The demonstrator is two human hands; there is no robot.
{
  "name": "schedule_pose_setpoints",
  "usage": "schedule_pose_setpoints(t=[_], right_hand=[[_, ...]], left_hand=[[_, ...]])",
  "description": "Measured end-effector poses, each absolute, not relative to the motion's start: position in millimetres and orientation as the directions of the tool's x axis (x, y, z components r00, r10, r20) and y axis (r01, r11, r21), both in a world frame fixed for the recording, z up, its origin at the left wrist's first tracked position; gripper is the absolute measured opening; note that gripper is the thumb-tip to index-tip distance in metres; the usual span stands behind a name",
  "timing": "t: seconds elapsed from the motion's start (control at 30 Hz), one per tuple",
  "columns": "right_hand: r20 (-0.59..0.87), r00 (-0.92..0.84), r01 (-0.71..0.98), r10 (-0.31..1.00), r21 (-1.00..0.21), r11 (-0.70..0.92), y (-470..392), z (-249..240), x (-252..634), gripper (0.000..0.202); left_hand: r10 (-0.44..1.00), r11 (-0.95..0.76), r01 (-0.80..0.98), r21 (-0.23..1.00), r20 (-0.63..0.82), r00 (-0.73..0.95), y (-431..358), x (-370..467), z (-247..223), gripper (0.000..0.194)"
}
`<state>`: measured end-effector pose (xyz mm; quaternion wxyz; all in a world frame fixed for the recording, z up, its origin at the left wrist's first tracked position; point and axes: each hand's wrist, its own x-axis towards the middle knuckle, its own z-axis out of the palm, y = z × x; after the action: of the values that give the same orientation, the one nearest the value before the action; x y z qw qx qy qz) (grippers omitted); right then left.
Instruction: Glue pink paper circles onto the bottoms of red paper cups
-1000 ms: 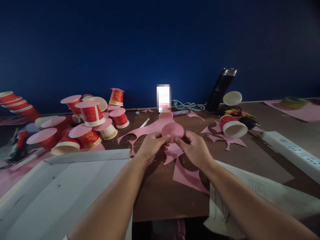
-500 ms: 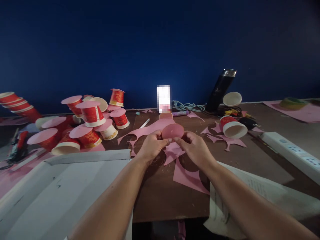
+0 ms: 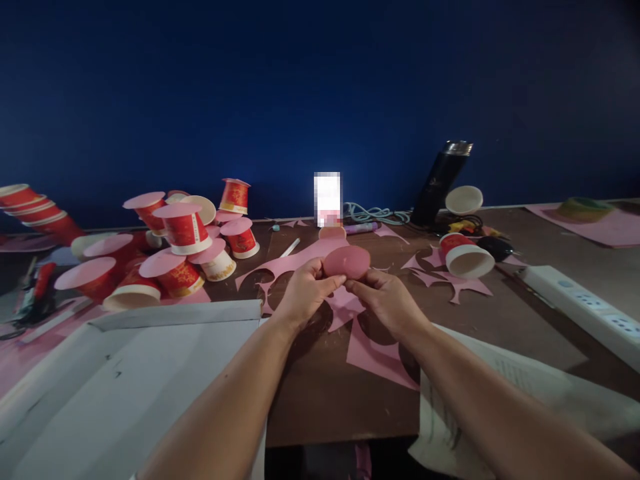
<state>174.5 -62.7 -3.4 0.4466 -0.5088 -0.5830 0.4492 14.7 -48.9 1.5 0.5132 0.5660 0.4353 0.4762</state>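
Note:
Between both hands, above the table, is a pink paper disc with a small mark near its middle. My left hand pinches its left edge, thumb on the near side. Closed on the right edge is my right hand, its thumb and fingers at the near rim. Pink paper offcuts with curved cut-outs lie below and behind the hands. To the left, several red paper cups are piled, many with pink discs on their bases.
A white box lid covers the front left. On the right are a power strip, a printed sheet, a tipped cup and a black flask leaning on the blue wall. A lit phone-like screen stands at the back.
The disc is tilted slightly differently, and my right hand's fingers have shifted a little down along its near edge. Both hands still hold it in about the same place.

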Motion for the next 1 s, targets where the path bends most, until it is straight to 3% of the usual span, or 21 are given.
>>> schedule_pose_setpoints(t=[0.3,0.53,0.8,1.0], right_hand=[[0.031,-0.112,0.167,0.993,-0.985,0.05,-64,-4,170,0.027],[0.034,-0.161,0.173,0.986,-0.983,0.062,-65,-1,168,0.026],[0.031,-0.101,0.148,0.994,-0.988,0.046,-63,-8,170,0.026],[0.014,-0.066,0.107,0.998,-0.994,0.021,-62,-13,170,0.025]], left_hand=[[0.995,-0.002,-0.094,0.996,0.011,0.094,-48,22,-4,0.033],[0.998,-0.057,-0.026,0.998,0.058,0.031,-48,22,-3,0.028],[0.995,-0.03,-0.06,0.998,0.036,0.088,-48,22,-7,0.03],[0.973,0.005,-0.136,0.991,0.026,0.229,-51,23,-2,0.036]])
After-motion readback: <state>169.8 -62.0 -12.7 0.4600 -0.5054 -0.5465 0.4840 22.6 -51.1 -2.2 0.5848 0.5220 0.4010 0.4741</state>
